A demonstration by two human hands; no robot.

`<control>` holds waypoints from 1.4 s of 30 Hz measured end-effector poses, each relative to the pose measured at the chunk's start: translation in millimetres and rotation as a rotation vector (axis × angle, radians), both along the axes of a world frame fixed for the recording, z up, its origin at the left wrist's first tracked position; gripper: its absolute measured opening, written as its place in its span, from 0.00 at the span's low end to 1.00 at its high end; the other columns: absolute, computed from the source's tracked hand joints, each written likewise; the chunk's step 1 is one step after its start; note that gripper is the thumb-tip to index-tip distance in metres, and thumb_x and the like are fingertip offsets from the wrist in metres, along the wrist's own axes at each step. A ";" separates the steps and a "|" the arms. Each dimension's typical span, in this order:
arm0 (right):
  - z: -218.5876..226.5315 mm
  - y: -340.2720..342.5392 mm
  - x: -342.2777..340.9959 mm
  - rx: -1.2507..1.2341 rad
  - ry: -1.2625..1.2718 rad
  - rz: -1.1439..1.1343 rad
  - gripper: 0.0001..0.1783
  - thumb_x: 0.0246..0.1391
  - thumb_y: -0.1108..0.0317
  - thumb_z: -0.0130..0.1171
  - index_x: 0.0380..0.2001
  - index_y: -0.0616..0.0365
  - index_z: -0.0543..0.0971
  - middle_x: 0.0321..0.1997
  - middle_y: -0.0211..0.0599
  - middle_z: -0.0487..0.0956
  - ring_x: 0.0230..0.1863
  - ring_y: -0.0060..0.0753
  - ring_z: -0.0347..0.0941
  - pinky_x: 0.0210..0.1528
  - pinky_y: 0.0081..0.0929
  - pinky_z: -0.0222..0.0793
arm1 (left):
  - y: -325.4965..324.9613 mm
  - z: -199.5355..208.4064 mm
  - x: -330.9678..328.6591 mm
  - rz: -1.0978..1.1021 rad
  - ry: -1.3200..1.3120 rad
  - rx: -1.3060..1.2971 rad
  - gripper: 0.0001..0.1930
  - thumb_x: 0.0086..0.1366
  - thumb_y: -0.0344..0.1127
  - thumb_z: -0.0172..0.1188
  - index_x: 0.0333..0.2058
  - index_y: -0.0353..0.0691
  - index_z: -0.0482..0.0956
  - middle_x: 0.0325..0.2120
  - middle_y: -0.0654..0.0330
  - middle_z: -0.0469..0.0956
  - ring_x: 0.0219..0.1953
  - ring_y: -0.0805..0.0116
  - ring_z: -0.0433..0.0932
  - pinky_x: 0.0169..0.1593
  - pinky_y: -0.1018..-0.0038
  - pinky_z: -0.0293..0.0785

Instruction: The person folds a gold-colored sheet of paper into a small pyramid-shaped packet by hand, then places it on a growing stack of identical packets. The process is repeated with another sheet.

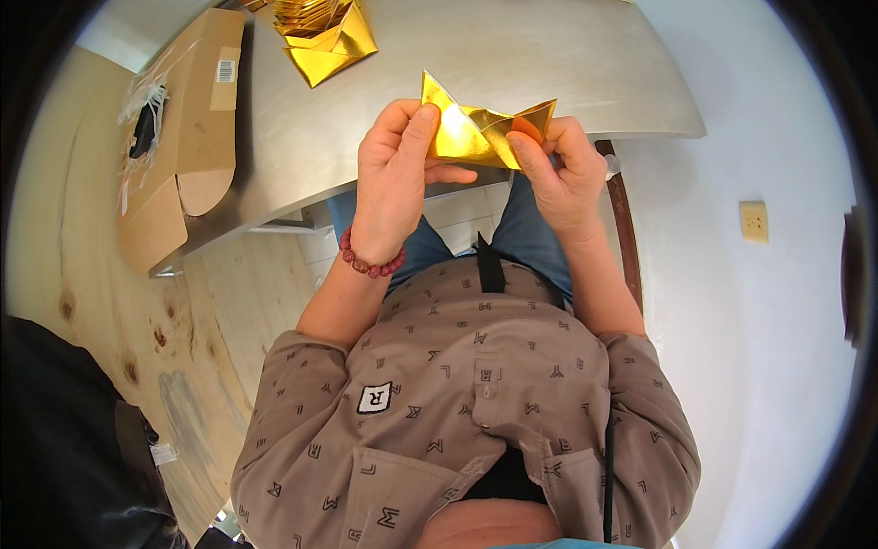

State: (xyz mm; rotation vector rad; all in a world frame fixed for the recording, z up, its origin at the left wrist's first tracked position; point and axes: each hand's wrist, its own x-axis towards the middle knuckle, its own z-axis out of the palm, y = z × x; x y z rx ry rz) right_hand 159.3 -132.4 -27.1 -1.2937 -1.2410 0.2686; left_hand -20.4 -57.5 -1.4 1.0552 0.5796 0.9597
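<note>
Between my two hands is a shiny gold folded-paper ingot, with a pointed tip at each end and an opening along its upper side. My left hand, with a dark red bead bracelet on the wrist, pinches its left end between thumb and fingers. At the other end, my right hand grips the paper, thumb on the near face and fingers behind. The piece is held up just over the near edge of the metal table. Farther off, a nested stack of similar gold folded papers lies on the tabletop.
A grey metal table with a curved-looking near edge spans the top. At its left stands an open cardboard box with stringy white material and something black. A white wall with an outlet is on the right; wooden boards lie left.
</note>
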 end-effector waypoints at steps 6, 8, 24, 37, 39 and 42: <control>0.4 3.7 -5.1 0.118 0.177 0.074 0.09 0.63 0.68 0.69 0.35 0.60 0.80 0.22 0.23 0.76 0.24 0.10 0.68 0.26 0.16 0.65 | -0.8 -0.9 0.3 0.026 0.005 0.075 0.14 0.81 0.40 0.50 0.48 0.34 0.76 0.36 0.62 0.80 0.38 0.73 0.85 0.37 0.72 0.89; 0.3 3.6 -6.6 0.107 0.177 0.055 0.09 0.65 0.68 0.67 0.36 0.62 0.79 0.23 0.22 0.76 0.25 0.10 0.67 0.26 0.16 0.64 | -0.9 -0.7 0.6 0.022 -0.001 0.079 0.14 0.81 0.40 0.50 0.48 0.34 0.76 0.36 0.62 0.80 0.39 0.73 0.85 0.37 0.72 0.89; 8.7 9.1 -16.2 0.090 0.098 -0.126 0.08 0.61 0.71 0.69 0.31 0.59 0.79 0.21 0.26 0.76 0.23 0.12 0.67 0.26 0.16 0.66 | -17.4 -11.9 15.6 -0.135 -0.166 -0.163 0.20 0.69 0.26 0.65 0.58 0.33 0.73 0.49 0.56 0.83 0.46 0.68 0.85 0.47 0.70 0.87; 12.7 7.1 -13.8 -0.031 0.206 -0.013 0.17 0.64 0.69 0.66 0.24 0.57 0.70 0.18 0.22 0.72 0.24 0.09 0.61 0.24 0.17 0.61 | -18.0 -10.7 22.3 -0.211 -0.092 -0.092 0.13 0.70 0.27 0.66 0.51 0.34 0.80 0.41 0.59 0.85 0.38 0.72 0.85 0.40 0.76 0.85; 15.6 6.9 -13.6 -0.063 0.228 0.018 0.17 0.65 0.69 0.66 0.25 0.57 0.70 0.19 0.21 0.72 0.24 0.08 0.62 0.24 0.16 0.61 | -17.5 -10.9 22.9 -0.221 -0.079 -0.078 0.11 0.70 0.28 0.66 0.49 0.34 0.81 0.39 0.60 0.85 0.35 0.74 0.84 0.38 0.77 0.83; 20.1 7.8 -9.9 -0.107 0.303 0.109 0.16 0.65 0.69 0.66 0.25 0.57 0.70 0.18 0.20 0.71 0.23 0.07 0.62 0.24 0.16 0.61 | -14.2 -12.3 19.1 -0.270 -0.099 -0.073 0.10 0.70 0.29 0.66 0.48 0.35 0.82 0.36 0.62 0.85 0.31 0.78 0.81 0.34 0.78 0.79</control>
